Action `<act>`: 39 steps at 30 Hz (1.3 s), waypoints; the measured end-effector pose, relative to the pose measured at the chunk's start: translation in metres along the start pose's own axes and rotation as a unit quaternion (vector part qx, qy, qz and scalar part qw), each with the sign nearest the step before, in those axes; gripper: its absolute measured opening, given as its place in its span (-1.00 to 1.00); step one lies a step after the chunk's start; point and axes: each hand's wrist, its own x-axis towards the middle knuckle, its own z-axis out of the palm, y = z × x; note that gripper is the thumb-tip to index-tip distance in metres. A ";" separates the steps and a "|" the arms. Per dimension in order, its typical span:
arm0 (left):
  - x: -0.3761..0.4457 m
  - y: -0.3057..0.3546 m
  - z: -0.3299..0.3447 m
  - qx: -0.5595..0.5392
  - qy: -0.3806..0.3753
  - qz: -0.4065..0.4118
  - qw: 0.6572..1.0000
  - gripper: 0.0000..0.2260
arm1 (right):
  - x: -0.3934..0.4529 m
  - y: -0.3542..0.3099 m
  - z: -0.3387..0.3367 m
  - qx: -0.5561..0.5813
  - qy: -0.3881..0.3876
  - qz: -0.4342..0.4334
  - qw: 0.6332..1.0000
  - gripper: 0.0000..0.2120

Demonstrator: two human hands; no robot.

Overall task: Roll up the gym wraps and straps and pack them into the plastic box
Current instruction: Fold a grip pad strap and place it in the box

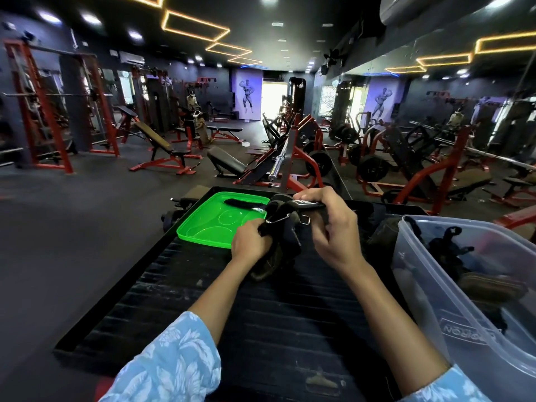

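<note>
Above the middle of the black ribbed desk [261, 300], a black strap [285, 224] with a metal ring is being held up between both hands. The left hand [251, 242] is gripping its bunched lower part, while the right hand [330, 227] is pinching the flat upper end, fingers curled over it. Just beyond the strap a green lid [208, 224] is lying near the desk's far-left edge, with another dark strap [245, 202] resting on it. At the right edge the clear plastic box [435, 285] is standing open, dark items already sitting inside. Bare desk is stretching from the hands back toward the blue sleeves [174, 364].
</note>
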 end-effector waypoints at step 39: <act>0.012 -0.014 0.002 -0.073 -0.042 -0.168 0.982 -0.72 | -0.002 0.025 -0.005 -0.011 -0.058 -0.006 0.998 -0.54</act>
